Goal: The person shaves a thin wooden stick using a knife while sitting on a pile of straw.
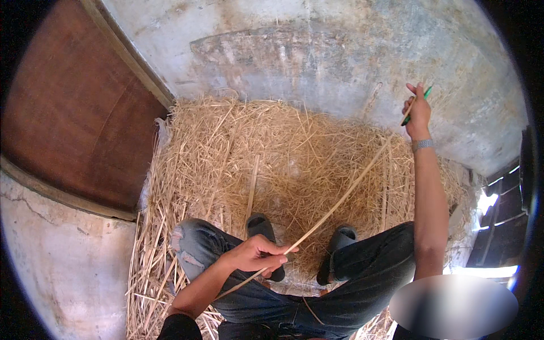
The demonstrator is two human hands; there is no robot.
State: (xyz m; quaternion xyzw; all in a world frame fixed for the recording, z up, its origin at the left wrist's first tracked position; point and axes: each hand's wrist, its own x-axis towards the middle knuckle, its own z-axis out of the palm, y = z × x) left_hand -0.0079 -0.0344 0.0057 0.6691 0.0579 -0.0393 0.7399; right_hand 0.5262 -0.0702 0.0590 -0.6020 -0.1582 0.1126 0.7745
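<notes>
A: What is being held by the left hand [256,253]?

B: A long pale strip [331,211] of split cane or straw is being gripped near its lower end; the fingers are being kept curled tight around it, above the left knee of the jeans [362,277].

A: And where is the strip being led?

B: It is being stretched from about 7 o'clock up towards 2 o'clock, across the straw pile [283,158], to the right hand [417,113].

A: How is that hand being held?

B: It is being raised against the grey wall [340,51], fingers closed around a green-handled tool [416,106]; whether the strip's far end is being pinched too cannot be told.

A: What else is being seen?

B: Two dark sandals [262,226] are being rested on the straw at 6 o'clock, and a brown door [73,107] is showing at 9 o'clock
</notes>
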